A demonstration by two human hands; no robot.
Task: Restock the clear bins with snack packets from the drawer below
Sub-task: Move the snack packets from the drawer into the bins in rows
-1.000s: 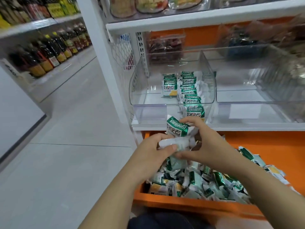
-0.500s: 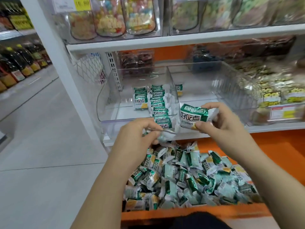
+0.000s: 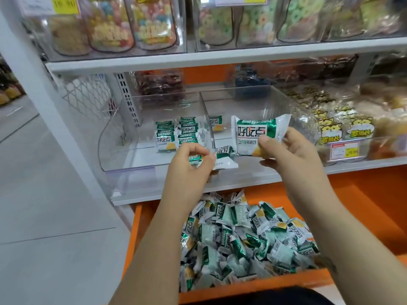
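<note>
Backdrop: shop aisle. A white shelf [image 3: 220, 179] carries clear bins, with the orange drawer [image 3: 374, 216] pulled out below.
Left bin [image 3: 114, 148]: short rows of green-white packets [image 3: 174, 133] stand face-out against the divider on its right side. My read: far from full.
Left hand [image 3: 189, 168]: your fingers are curled and pinch one small packet [image 3: 224, 160] by its end, at the bin's front lip. The end grip probably leaves the face free to slot into a row.
Right hand [image 3: 293, 153]: thumb and fingers pinch a second packet [image 3: 255, 135] at its lower right corner. It's upright with the print toward you, likely so it goes in matching the rows.
Right bin [image 3: 242, 95]: I can see only a lone packet [image 3: 215, 123], far left by the divider.
Stock [image 3: 242, 238]: a loose heap in the drawer, near, under both your hands.
Far right: the cat-logo packs [image 3: 343, 133] are a different product, so leave them.
</note>
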